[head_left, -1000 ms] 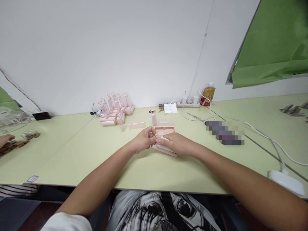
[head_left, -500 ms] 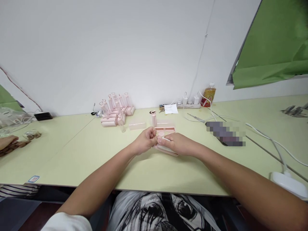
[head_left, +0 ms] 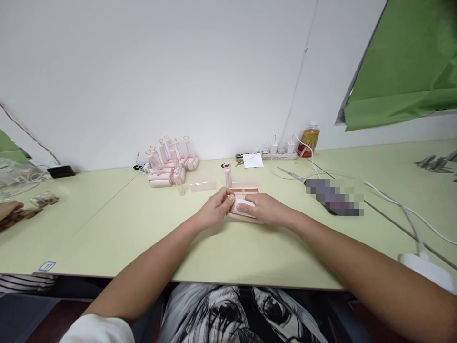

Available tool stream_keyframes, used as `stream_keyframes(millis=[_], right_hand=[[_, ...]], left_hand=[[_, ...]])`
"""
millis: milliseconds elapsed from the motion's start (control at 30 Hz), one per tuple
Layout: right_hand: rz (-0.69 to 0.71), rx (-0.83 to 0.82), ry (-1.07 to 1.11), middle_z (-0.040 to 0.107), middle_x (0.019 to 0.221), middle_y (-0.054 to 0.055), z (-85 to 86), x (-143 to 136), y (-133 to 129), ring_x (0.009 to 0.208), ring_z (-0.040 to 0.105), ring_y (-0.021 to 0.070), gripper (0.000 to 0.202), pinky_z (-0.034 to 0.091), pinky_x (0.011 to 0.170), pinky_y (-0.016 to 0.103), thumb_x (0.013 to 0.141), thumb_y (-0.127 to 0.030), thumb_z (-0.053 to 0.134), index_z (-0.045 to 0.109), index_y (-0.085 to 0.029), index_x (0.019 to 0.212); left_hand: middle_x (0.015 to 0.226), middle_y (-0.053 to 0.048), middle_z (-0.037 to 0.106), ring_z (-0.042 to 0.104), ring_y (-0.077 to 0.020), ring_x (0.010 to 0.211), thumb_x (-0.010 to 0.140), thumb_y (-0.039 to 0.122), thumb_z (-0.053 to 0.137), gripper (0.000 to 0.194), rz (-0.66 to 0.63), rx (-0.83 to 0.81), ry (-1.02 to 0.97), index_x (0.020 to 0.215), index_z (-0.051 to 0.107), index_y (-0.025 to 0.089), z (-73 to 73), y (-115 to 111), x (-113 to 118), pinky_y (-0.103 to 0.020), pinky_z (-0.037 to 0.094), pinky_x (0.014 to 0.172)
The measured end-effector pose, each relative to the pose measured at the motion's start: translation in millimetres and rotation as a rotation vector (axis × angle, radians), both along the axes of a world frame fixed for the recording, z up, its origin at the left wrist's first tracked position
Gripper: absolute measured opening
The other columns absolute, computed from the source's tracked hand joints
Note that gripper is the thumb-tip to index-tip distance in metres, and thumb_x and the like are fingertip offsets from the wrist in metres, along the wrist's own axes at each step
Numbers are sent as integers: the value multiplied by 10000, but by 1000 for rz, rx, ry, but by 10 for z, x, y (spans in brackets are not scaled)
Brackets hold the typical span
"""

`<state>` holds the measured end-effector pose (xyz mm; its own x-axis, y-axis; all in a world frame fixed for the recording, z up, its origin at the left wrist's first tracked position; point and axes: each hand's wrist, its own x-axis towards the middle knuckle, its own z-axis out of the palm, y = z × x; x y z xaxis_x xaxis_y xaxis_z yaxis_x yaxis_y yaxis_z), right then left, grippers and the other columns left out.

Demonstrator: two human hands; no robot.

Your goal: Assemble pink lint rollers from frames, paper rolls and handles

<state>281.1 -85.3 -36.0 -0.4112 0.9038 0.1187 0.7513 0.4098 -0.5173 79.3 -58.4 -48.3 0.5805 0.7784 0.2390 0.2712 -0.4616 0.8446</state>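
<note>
A smooth, white rounded piece (head_left: 244, 205) is gripped between my hands over an open pink case (head_left: 249, 190). My left hand (head_left: 215, 208) pinches its left end with thumb and fingers. Across its right side my right hand (head_left: 268, 208) is closed, the thumb lying on top. The case's front edge shows below the fingers, and much of its inside is hidden by the hands. Just behind stands a pink tube with a dark loop at its top (head_left: 227, 175). Clear plastic covers lie near it, one to its left (head_left: 203, 185).
Several pink cases (head_left: 160, 182) and upright clear tubes with heart-shaped tops stand at the back left. Along the wall are a power strip (head_left: 280, 156), white paper (head_left: 253, 160) and a bottle (head_left: 308, 140). Cables run on the right. Another person's hand (head_left: 10, 208) is far left.
The white piece now sits lower and flatter over the case, with more of its top showing. The case looks more level. My right hand has shifted slightly.
</note>
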Motion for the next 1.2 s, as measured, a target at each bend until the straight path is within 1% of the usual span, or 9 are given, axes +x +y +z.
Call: stream_keyframes(millis=[67, 167, 233, 333, 433, 500, 800, 1000, 1200], right_hand=[[15, -1, 31, 678, 821, 64, -21, 8, 11, 714, 585, 207, 529, 371, 601, 274, 841, -673, 444, 654, -187, 853], [-4, 23, 89, 672, 807, 56, -43, -2, 7, 688, 576, 198, 514, 368, 575, 263, 781, -666, 542, 659, -172, 863], [-3, 60, 133, 672, 817, 59, -47, -18, -5, 704, 577, 200, 493, 371, 583, 264, 777, -639, 565, 664, -165, 871], [2, 111, 185, 673, 842, 54, -47, -40, -21, 735, 579, 200, 442, 379, 612, 272, 806, -596, 556, 657, -171, 873], [-16, 130, 204, 662, 823, 37, -60, -47, -24, 716, 566, 184, 404, 376, 610, 269, 818, -579, 556, 623, -182, 853], [-15, 129, 200, 651, 813, 31, -78, -44, -19, 702, 555, 175, 389, 370, 599, 262, 815, -572, 566, 603, -186, 847], [2, 142, 182, 636, 825, 34, -121, -34, 12, 701, 543, 167, 339, 362, 598, 257, 810, -524, 592, 570, -187, 846], [19, 165, 155, 655, 880, 54, -109, -31, 3, 746, 564, 186, 302, 372, 617, 263, 803, -465, 609, 600, -184, 914], [35, 67, 155, 677, 1005, 59, -126, -40, -6, 832, 608, 222, 395, 418, 673, 289, 766, -402, 656, 590, -205, 1103]], left_hand=[[714, 31, 490, 461, -113, 643, 927, 538, 370, 384, -19, 12, -13, 1028, 503, 193, -1, 25, -21, -244, 384, 623], [893, -6, 548, 469, -112, 675, 848, 571, 516, 457, -9, 97, 48, 1109, 512, 196, 27, 27, -42, -242, 385, 616], [990, -34, 569, 493, -128, 713, 803, 589, 570, 519, 42, 161, 111, 1137, 519, 196, 51, 10, -47, -250, 391, 624], [1042, -63, 601, 548, -182, 812, 813, 610, 536, 572, 62, 161, 168, 1206, 496, 196, 69, -19, -48, -281, 418, 680], [1046, -68, 629, 575, -213, 869, 843, 614, 484, 592, 16, 100, 196, 1268, 453, 203, 65, -33, -50, -308, 434, 728], [1045, -74, 636, 579, -223, 882, 849, 617, 467, 595, 16, 91, 217, 1270, 452, 197, 59, -35, -54, -317, 436, 740], [962, -62, 642, 570, -209, 819, 836, 631, 474, 559, 48, 112, 264, 1165, 514, 181, 46, -39, -48, -297, 421, 695], [986, -52, 648, 574, -207, 842, 832, 604, 507, 523, 39, 100, 263, 1150, 522, 189, 49, -54, -35, -296, 425, 710], [921, -30, 635, 565, -177, 794, 812, 564, 562, 503, 19, 145, 176, 1157, 510, 201, 39, -32, -51, -272, 424, 672]])
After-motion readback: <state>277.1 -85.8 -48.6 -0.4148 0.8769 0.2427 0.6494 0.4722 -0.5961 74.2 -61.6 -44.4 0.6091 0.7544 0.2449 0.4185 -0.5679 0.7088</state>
